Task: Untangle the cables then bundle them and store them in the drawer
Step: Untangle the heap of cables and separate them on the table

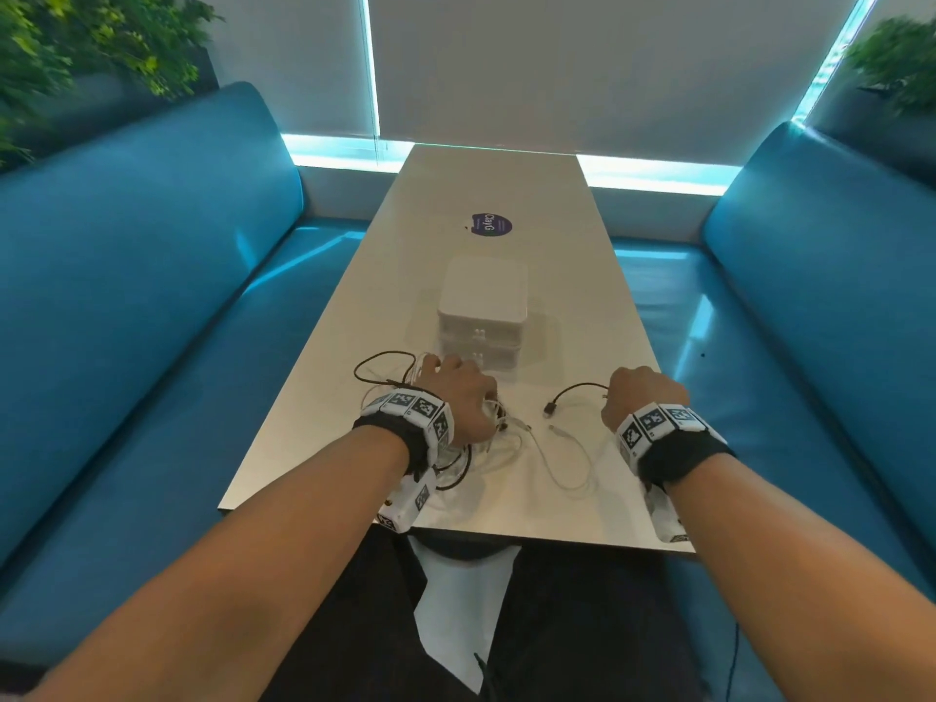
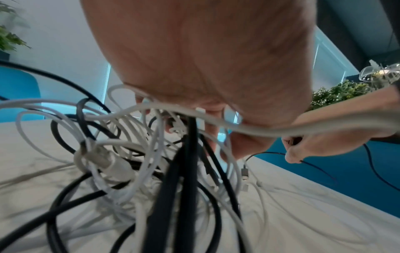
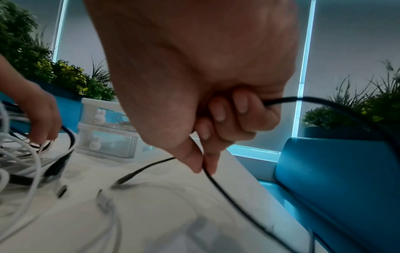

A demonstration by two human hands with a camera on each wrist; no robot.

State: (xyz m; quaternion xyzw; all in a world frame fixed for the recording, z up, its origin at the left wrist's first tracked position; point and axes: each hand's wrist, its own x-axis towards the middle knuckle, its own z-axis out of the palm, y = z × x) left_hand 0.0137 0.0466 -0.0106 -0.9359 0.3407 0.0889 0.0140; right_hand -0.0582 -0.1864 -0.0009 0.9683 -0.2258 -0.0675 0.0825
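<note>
A tangle of black and white cables [image 1: 456,448] [image 2: 151,171] lies on the near part of the white table [image 1: 506,195]. My left hand [image 1: 458,397] [image 2: 205,77] grips several strands of it from above. My right hand [image 1: 643,397] [image 3: 207,111] pinches a thin black cable [image 1: 577,390] [image 3: 227,191] between thumb and fingers; its plug end [image 1: 549,410] [image 3: 121,183] rests on the table, apart from the tangle. A loose white cable [image 1: 562,463] lies between the hands. The small white two-drawer unit [image 1: 481,316] [image 3: 108,130] stands just beyond the left hand, both drawers closed.
Blue bench seats [image 1: 142,276] [image 1: 810,296] flank the narrow table. A purple sticker [image 1: 490,225] lies farther up the tabletop. Plants [image 1: 76,48] stand behind the benches. The table's near edge [image 1: 456,529] is just under my wrists.
</note>
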